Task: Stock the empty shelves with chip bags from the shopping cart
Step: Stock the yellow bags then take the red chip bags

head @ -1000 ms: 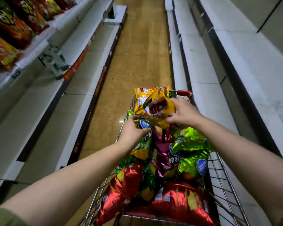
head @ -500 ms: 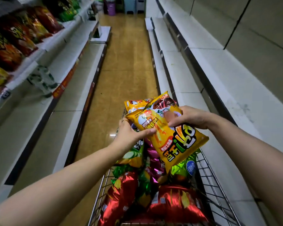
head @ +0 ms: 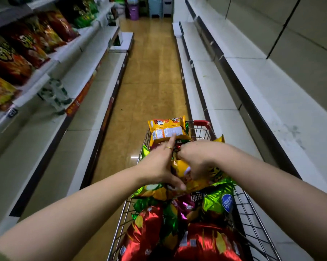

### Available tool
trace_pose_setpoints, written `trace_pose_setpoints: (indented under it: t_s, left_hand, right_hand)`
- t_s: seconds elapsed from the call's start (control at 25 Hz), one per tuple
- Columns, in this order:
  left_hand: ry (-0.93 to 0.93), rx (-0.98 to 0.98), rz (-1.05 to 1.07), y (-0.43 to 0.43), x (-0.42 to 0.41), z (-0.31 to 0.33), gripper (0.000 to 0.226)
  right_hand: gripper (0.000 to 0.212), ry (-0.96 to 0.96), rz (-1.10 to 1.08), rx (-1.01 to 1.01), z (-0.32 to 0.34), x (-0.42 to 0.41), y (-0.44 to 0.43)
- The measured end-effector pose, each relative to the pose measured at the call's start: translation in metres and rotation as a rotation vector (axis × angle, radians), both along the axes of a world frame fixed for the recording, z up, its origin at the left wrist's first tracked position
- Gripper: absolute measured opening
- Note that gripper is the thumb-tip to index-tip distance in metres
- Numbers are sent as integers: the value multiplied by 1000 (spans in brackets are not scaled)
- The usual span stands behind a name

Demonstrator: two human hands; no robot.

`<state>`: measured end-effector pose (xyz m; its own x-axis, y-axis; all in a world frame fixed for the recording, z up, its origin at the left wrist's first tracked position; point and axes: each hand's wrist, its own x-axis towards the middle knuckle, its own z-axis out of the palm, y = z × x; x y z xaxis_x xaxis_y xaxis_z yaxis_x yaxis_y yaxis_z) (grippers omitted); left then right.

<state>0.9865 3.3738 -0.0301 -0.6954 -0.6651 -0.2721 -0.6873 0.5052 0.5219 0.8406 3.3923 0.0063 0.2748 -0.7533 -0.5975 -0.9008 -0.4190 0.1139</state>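
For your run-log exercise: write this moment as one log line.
left hand, right hand: gripping yellow chip bag | bag over shopping cart | not shelved

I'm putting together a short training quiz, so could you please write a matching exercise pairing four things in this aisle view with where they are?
Things:
1. yellow bag showing its white label
2. crumpled yellow bag
3. red bags
4. purple bin

Places:
A. near end of the shopping cart
B. far end of the aisle
C. held by the left hand and right hand
D. far end of the cart

Pairs: 1-D, 2-C, 3-A, 4-B
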Motion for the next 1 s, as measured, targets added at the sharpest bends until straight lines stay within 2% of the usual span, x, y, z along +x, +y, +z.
trace_pose_setpoints:
  t_s: [0.08, 0.12, 0.2, 0.24, 0.32, 0.4, 0.44, 0.48, 0.52, 0.6, 0.72, 0.8, 0.88, 1.0]
  left_hand:
    - [-100, 164, 17, -2, 3, -12, 137]
    - [-123, 210, 53, -2, 6, -19, 123]
    - [-72, 301, 187, -7, 15, -39, 79]
    - [-33, 355, 283, -9, 20, -48, 63]
    - [65, 494, 474, -15, 33, -62, 42]
    - [208, 632, 628, -14, 43, -65, 24]
    - [284, 694, 698, -12, 48, -65, 20]
    - [353, 738, 766, -10, 52, -65, 19]
    - [410, 764, 830, -8, 56, -65, 17]
    - [489, 785, 934, -7, 59, -68, 16]
    - [556, 780, 1025, -9, 59, -75, 18]
    - [583, 785, 1029, -10, 59, -79, 21]
    - [590, 784, 1020, -10, 59, -85, 25]
    - [598, 782, 1019, -10, 58, -97, 32]
  right_hand:
    - [55, -6, 34, -33, -9, 7, -6]
    - [58, -14, 42, -47, -12, 7, -9]
    - [66, -62, 80, -104, -17, 5, -18]
    - [68, -153, 92, -155, -19, 2, -24]
    - [58, -521, -4, -292, -24, -5, -42]
    - [32, -982, -321, -507, -39, -19, -68]
    - [24, -1111, -490, -625, -52, -28, -82]
    - [20, -1132, -633, -707, -69, -37, -97]
    - [21, -1064, -725, -722, -89, -43, -111]
    - [38, -846, -742, -605, -128, -47, -133]
    - [89, -543, -570, -430, -167, -37, -158]
    - [114, -311, -481, -388, -186, -31, -174]
    - [115, -152, -444, -364, -205, -26, -186]
    - [90, -87, -433, -371, -231, -23, -193]
